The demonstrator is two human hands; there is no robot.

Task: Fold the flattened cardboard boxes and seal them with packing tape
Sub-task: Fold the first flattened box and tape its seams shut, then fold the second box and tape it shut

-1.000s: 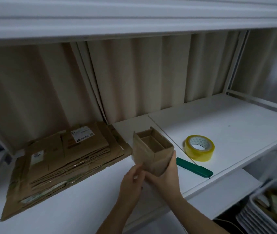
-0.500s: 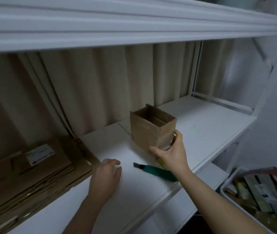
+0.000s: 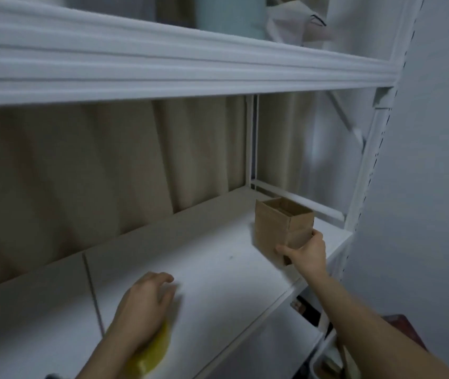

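My right hand (image 3: 304, 253) closes its grip on the near corner of a small, open-topped box (image 3: 282, 228) of plain brown cardboard, standing upright at the right end of a smooth white shelf (image 3: 217, 272). My left hand (image 3: 144, 305), fingers loosely spread, rests on a glossy yellow tape roll (image 3: 153, 354), blurred here.
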